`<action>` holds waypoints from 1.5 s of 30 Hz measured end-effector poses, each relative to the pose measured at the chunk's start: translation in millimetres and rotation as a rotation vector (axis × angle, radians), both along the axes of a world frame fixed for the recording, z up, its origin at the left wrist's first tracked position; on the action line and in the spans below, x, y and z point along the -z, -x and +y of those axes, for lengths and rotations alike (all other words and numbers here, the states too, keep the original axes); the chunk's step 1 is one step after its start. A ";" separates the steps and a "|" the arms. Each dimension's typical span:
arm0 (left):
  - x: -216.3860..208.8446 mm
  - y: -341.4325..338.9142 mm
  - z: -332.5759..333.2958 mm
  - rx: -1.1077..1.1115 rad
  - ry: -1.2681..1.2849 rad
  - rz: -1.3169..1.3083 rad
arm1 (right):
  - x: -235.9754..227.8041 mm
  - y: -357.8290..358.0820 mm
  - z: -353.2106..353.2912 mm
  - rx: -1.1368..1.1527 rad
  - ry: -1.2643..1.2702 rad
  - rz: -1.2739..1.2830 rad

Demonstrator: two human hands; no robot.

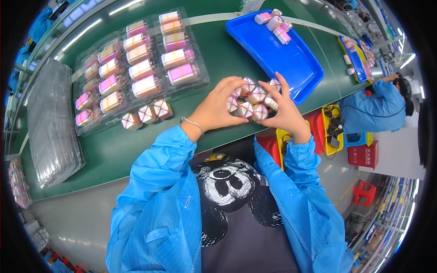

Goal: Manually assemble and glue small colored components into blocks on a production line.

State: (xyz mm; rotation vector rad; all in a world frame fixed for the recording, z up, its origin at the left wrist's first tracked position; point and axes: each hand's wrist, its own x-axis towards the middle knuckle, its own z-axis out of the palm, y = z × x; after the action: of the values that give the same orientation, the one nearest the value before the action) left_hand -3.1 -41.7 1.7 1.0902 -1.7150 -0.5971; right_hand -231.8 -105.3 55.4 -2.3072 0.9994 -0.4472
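Observation:
My left hand [217, 108] and my right hand [287, 110] curve around a cluster of several small white-and-pink blocks [246, 109] near the table's front edge. Fingers and thumbs of both hands press on the group from its two sides. The block ends facing up are pale, with dark crossed lines. At the left, a clear plastic tray [154, 94] holds rows of similar blocks lying down, pink, white and tan with yellow bands. Three loose blocks [146, 114] stand against the tray's near edge. What lies under my fingers is hidden.
Just beyond my right hand lies a blue tray [291, 68] with several blocks [276, 23] at its far end. Stacked empty clear trays [52, 123] lie far left on the green table [104, 157]. A co-worker in blue [373, 109] sits right, near a yellow bin [333, 129] of black adapters.

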 end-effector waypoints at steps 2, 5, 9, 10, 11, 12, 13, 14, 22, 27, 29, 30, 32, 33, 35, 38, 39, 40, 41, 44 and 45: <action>2.1 1.2 -0.8 0.005 -0.031 0.002 | -2.5 -1.1 0.8 -0.024 0.028 0.015; -1.7 4.0 1.4 -0.053 -0.046 0.078 | 7.9 -7.1 2.1 -0.047 0.154 -0.026; -3.4 2.5 5.8 -0.158 -0.030 0.105 | 6.0 -26.8 7.6 0.052 0.124 -0.027; -4.3 2.0 7.3 -0.174 -0.031 0.118 | 1.1 -31.1 8.8 0.064 0.106 -0.010; -5.0 1.6 9.3 -0.190 -0.032 0.131 | 2.3 -33.2 10.2 0.063 0.122 -0.017; -5.8 2.4 11.4 -0.212 -0.030 0.115 | 3.0 -33.4 10.2 0.061 0.143 -0.021; -6.9 3.7 14.3 -0.242 -0.024 0.087 | 4.2 -32.9 10.3 0.058 0.163 -0.026; -8.0 5.4 17.7 -0.273 -0.019 0.059 | 7.0 -31.3 10.4 0.048 0.206 -0.035; -44.4 1.2 64.2 -0.308 0.011 -0.014 | 9.4 -28.8 3.3 0.147 0.149 0.008; -131.0 -99.0 87.5 -0.515 0.250 -0.291 | 8.4 -29.9 7.9 0.193 0.114 -0.021; -154.8 -167.5 80.0 -0.700 0.269 -0.500 | 8.4 -28.8 8.7 0.210 0.120 -0.034; -160.5 -212.3 73.0 -0.693 0.172 -0.556 | 9.4 -28.0 8.7 0.205 0.140 -0.035; -167.6 -289.2 65.4 -0.693 -0.099 -0.665 | 9.7 -30.3 6.1 0.191 0.134 -0.039; -170.7 -316.5 61.6 -0.687 -0.258 -0.715 | 9.4 -32.7 5.0 0.184 0.132 -0.043; -167.2 -349.1 51.8 -0.583 -0.532 -0.932 | 9.9 -34.7 4.1 0.188 0.104 -0.045; -146.9 -361.1 42.1 -0.406 -0.654 -1.077 | 11.8 -31.6 4.7 0.199 0.093 -0.058; -139.5 -363.0 44.1 -0.352 -0.657 -1.097 | 13.7 -31.4 4.7 0.194 0.095 -0.065; -133.1 -357.7 39.4 -0.311 -0.757 -1.127 | 13.6 -29.5 4.2 0.196 0.101 -0.064; -123.7 -362.4 39.6 -0.311 -0.690 -1.029 | 13.6 -29.1 4.7 0.196 0.107 -0.064; -118.0 -380.3 48.8 -0.316 -0.672 -0.821 | 10.8 -32.1 6.3 0.212 0.079 -0.060; -123.8 -382.1 48.8 -0.343 -0.720 -0.720 | 10.2 -31.1 6.0 0.217 0.079 -0.058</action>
State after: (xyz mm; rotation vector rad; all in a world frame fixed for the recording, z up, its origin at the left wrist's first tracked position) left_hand 379.1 7.1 125.5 2.2723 -1.8617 -0.6619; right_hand -200.7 -99.3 45.2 -2.2494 1.2287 -0.6479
